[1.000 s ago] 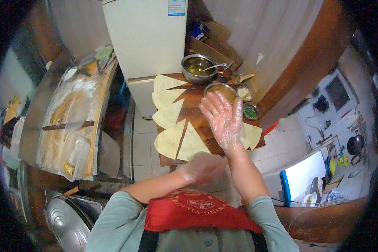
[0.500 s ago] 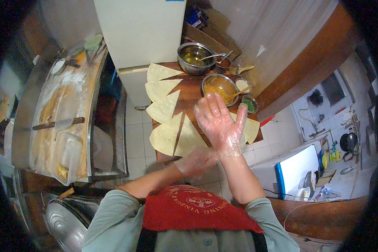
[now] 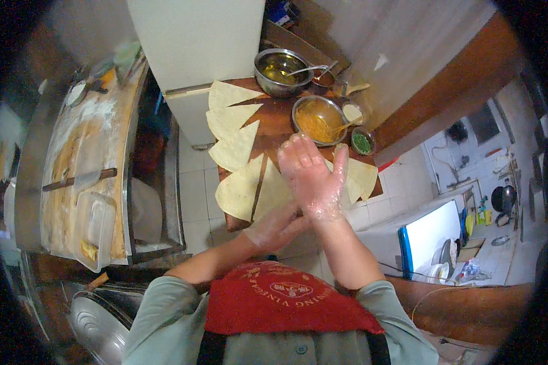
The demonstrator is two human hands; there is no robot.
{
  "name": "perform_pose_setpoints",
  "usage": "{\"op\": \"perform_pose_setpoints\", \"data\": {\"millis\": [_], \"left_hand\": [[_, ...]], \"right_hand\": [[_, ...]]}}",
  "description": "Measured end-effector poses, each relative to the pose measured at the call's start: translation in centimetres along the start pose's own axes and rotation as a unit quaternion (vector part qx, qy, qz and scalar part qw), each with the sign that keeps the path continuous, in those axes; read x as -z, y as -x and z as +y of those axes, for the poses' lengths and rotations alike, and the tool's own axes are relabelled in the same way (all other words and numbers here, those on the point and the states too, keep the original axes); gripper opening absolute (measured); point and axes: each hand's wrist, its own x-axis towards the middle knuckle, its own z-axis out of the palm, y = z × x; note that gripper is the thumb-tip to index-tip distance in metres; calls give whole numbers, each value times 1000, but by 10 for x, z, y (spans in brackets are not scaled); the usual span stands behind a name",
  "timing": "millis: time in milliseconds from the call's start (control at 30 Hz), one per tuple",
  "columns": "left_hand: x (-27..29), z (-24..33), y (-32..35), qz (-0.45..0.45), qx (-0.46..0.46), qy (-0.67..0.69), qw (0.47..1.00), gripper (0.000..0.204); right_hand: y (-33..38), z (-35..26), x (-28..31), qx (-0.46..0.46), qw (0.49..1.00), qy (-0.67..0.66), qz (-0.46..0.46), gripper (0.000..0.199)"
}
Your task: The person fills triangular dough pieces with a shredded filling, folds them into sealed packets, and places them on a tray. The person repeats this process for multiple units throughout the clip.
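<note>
From the head view, the person's right hand (image 3: 310, 176) is held palm up above the reddish-brown wooden desk (image 3: 275, 120), its grip spread: the fingers point away from the body and the thumb stands out to the right. A clear, thin plastic glove (image 3: 327, 210) covers it down to the wrist. The left hand (image 3: 279, 229), also in clear film, is at that wrist, overlapping its inner side; blur hides the fingertips, so I cannot tell whether its grip is pinching the cuff or merely touching it.

The glove should be almost weightless, limp, slippery and easily torn; the loose film at the cuff looks the best place to take hold.

Beneath and around the hands, pale yellow dough wedges (image 3: 236, 187) with rounded outer edges lie flat along the desk's left and right sides. They look soft and floppy, likely to stretch at the narrow tips, so the broad curved edge seems the safer hold. Beyond the right fingertips sits a round steel bowl (image 3: 299, 126) holding orange shreds (image 3: 314, 125).
</note>
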Motion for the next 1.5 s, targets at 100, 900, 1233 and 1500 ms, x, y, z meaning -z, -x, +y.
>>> {"op": "perform_pose_setpoints", "data": {"millis": [100,900,1233,1500], "left_hand": [[-3,-19,3,-31,120,21,992,34],[-55,-137,-76,-7,227,-268,936,35],[-125,-203,-141,97,404,21,909,31],[-180,-239,-164,248,423,209,846,32]], "right_hand": [[-2,7,-6,0,998,58,2,83],[5,-263,312,45,449,830,328,37],[-26,-275,309,-65,343,904,246,39],[-31,-310,303,-129,348,921,121,50]]}}
